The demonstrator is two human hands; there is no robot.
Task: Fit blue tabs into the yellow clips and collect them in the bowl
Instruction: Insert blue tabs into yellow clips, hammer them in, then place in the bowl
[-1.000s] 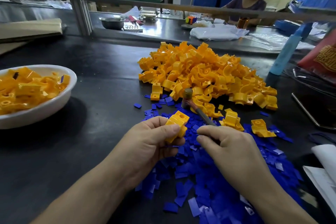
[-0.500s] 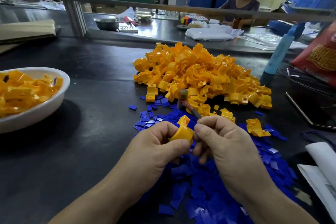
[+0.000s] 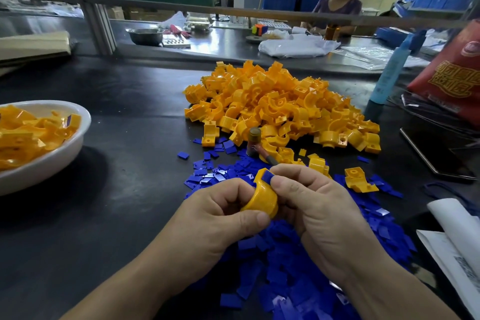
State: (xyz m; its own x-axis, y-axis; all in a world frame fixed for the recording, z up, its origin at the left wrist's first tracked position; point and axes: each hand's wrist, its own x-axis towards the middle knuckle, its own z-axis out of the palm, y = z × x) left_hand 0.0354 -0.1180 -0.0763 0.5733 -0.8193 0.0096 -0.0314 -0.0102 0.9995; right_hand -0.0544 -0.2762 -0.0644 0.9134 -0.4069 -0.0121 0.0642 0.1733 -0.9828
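Observation:
My left hand (image 3: 218, 218) grips a curved yellow clip (image 3: 262, 197) between thumb and fingers, above the spread of loose blue tabs (image 3: 293, 262). My right hand (image 3: 319, 215) pinches a blue tab (image 3: 267, 176) against the clip's top end with the thumb. The same hand also holds a small hammer (image 3: 255, 143), whose head sticks out toward the big pile of yellow clips (image 3: 283, 109). A white bowl (image 3: 57, 156) at the left holds several yellow clips, some showing blue tabs.
The dark table (image 3: 124, 117) carries a blue bottle (image 3: 392, 70), a red bag (image 3: 454, 78) and a tablet at the right. White papers (image 3: 457, 244) lie at the near right. A person sits at the bench beyond a rail (image 3: 233, 11).
Both hands came together and drew nearer to me. The left hand turned the clip so its curved back faces me, and the right thumb now presses a blue tab onto the clip's end.

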